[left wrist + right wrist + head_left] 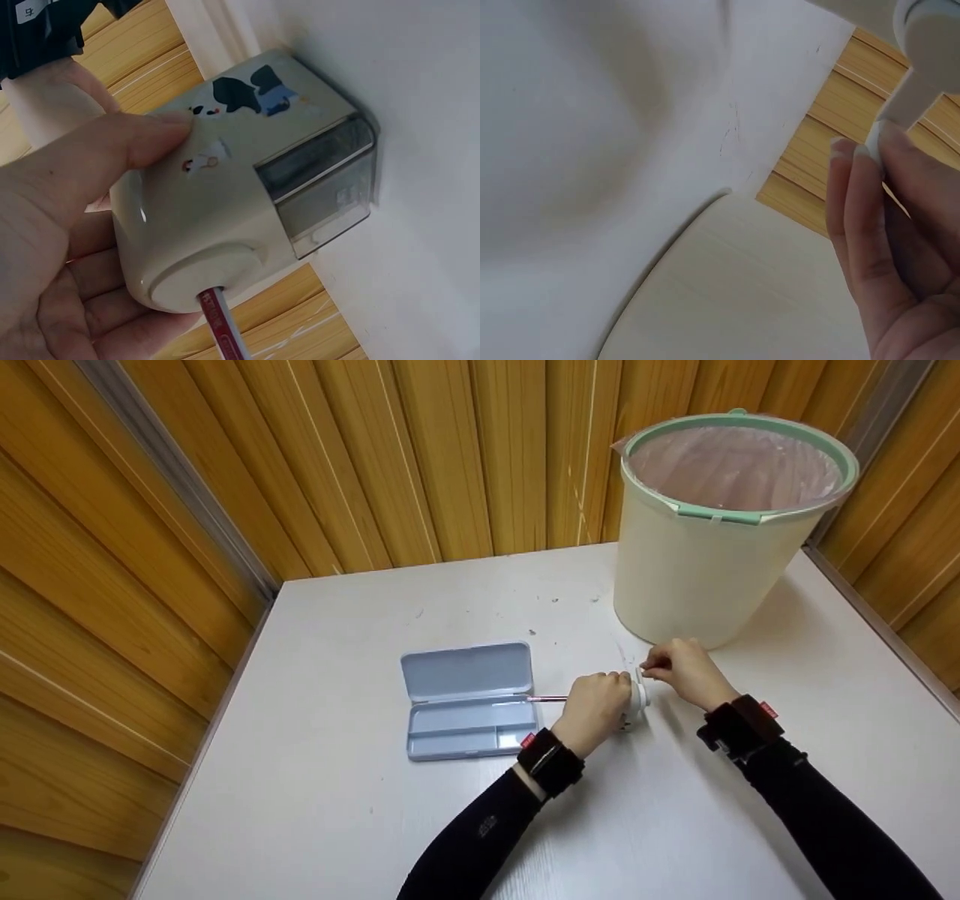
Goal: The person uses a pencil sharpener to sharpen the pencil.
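A white crank pencil sharpener with cartoon prints and a clear shavings drawer stands on the table. My left hand grips its body from above, thumb on the printed side. A red-and-silver pencil sticks out of its round front hole; in the head view the pencil points left toward the pencil case. On the opposite side, my right hand pinches the end of the crank handle between thumb and fingertips. The pencil's tip is hidden inside the sharpener.
A blue pencil case lies with its lid raised, left of the sharpener. Behind my right hand stands a cream bin with a green rim and a pink liner. Wood-panelled walls border the white table.
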A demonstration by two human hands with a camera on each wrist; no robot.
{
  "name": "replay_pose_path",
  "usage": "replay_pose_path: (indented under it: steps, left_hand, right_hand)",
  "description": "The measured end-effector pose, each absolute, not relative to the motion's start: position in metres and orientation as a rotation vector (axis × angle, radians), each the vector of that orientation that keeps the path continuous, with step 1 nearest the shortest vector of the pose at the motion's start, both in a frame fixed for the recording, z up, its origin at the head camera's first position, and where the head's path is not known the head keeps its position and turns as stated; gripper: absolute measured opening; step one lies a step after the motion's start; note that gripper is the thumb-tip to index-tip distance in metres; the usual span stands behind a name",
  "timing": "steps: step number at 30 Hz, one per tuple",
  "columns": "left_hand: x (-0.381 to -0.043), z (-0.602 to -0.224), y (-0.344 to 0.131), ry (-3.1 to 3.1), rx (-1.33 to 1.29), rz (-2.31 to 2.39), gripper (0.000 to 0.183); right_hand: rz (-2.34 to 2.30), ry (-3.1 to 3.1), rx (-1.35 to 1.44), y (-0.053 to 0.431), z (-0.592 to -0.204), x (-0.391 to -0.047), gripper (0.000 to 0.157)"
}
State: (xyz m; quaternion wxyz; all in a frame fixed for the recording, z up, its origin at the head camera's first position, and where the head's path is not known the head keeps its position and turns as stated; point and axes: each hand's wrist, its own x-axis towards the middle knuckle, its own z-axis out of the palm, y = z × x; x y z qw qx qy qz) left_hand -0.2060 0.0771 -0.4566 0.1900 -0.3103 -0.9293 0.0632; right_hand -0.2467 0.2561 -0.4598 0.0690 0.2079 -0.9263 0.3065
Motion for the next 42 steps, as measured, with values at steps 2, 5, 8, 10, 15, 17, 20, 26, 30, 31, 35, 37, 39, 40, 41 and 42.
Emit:
replay_pose_path:
  steps: [2,5,8,10,15,17,20,26,30,31,35,37,39,40,41,42]
  left_hand:
    - [-0.206,-0.456,0.078,-2.626,-0.874,0.192,0.021]
    - [-0.205,-0.456,0.078,-2.640,-0.877,0.210,0.025]
    - [-0.205,-0.456,0.078,-2.642,-0.880,0.211,0.023]
    - [-0.205,-0.456,0.078,-2.637,-0.878,0.206,0.021]
    - [-0.205,-0.456,0.076,-2.635,-0.886,0.169,0.024]
    - [-0.205,-0.456,0.075,-2.636,-0.892,0.160,0.024]
    - [-0.205,-0.455,0.076,-2.645,-0.894,0.162,0.025]
    - [-0.205,-0.455,0.075,-2.659,-0.901,0.147,0.027]
    - [-0.206,-0.456,0.073,-2.659,-0.910,0.102,0.028]
    - [-0.206,-0.456,0.073,-2.657,-0.914,0.090,0.028]
    - [-0.207,-0.457,0.069,-2.660,-0.936,0.052,0.037]
    - [-0.207,-0.457,0.068,-2.670,-0.948,0.045,0.042]
    - [-0.207,-0.456,0.067,-2.681,-0.950,0.040,0.045]
    - [-0.207,-0.456,0.067,-2.687,-0.951,0.037,0.047]
    - [-0.207,-0.456,0.067,-2.689,-0.950,0.040,0.049]
    - [-0.207,-0.456,0.067,-2.694,-0.949,0.042,0.052]
  right_hand:
    - [0.921,-2.816,0.645,0.257,-0.464,-0.248,0.003]
    - [0.911,-2.857,0.669,0.258,-0.472,-0.248,0.005]
    - [0.912,-2.879,0.699,0.260,-0.477,-0.247,0.009]
    - [0.906,-2.886,0.731,0.260,-0.479,-0.246,0.012]
    - [0.923,-2.965,0.784,0.260,-0.479,-0.241,0.012]
    - [0.943,-3.010,0.783,0.260,-0.477,-0.239,0.009]
    - [0.965,-3.052,0.778,0.260,-0.476,-0.236,0.005]
    - [0.966,-3.079,0.765,0.260,-0.475,-0.233,0.006]
    - [0.979,-3.073,0.794,0.260,-0.473,-0.231,0.003]
    - [0.980,-3.070,0.802,0.260,-0.473,-0.230,0.003]
    - [0.958,-3.069,0.812,0.259,-0.471,-0.228,0.006]
    - [0.939,-3.078,0.798,0.258,-0.470,-0.227,0.006]
    - [0.918,-3.086,0.793,0.258,-0.469,-0.225,0.007]
    - [0.909,-3.090,0.797,0.257,-0.469,-0.224,0.008]
    - [0.903,-3.097,0.795,0.257,-0.468,-0.224,0.009]
    - [0.898,-3.103,0.797,0.256,-0.467,-0.223,0.010]
